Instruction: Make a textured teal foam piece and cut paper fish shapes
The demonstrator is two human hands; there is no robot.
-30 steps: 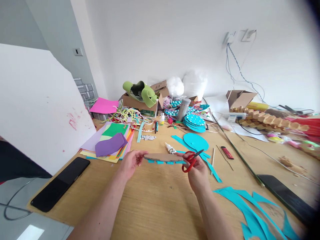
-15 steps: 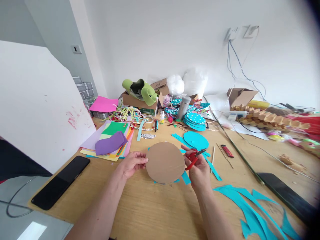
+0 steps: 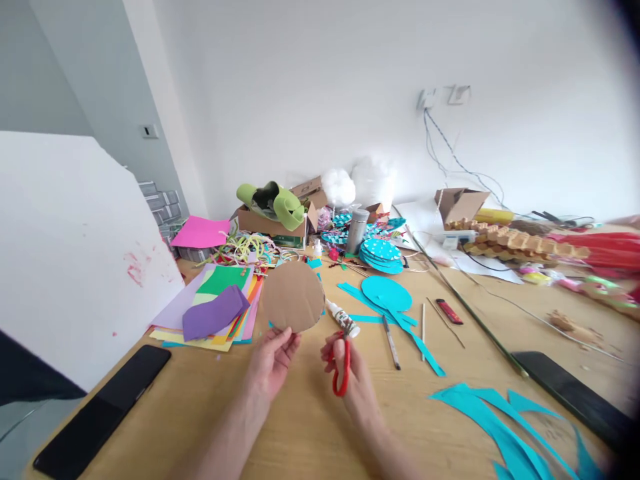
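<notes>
My left hand pinches a round brown cardboard disc at its lower edge, holding it up above the table. Bits of blue show behind the disc's rim. Red-handled scissors are in my right hand, whose fingers wrap around the handles. Just beyond the scissors lies a white glue bottle with a dark printed label. To its right are a pen and a blue paper circle with blue strips around it.
Coloured sheets lie at the left, near a black phone. Blue paper scraps and a dark phone-like slab are at the right. A long thin stick crosses the right side. A grey flask stands at the back.
The disc has moved left and up, now in my left hand alone. My right hand has drawn away from it with the scissors. The glue bottle and pen have come into sight.
</notes>
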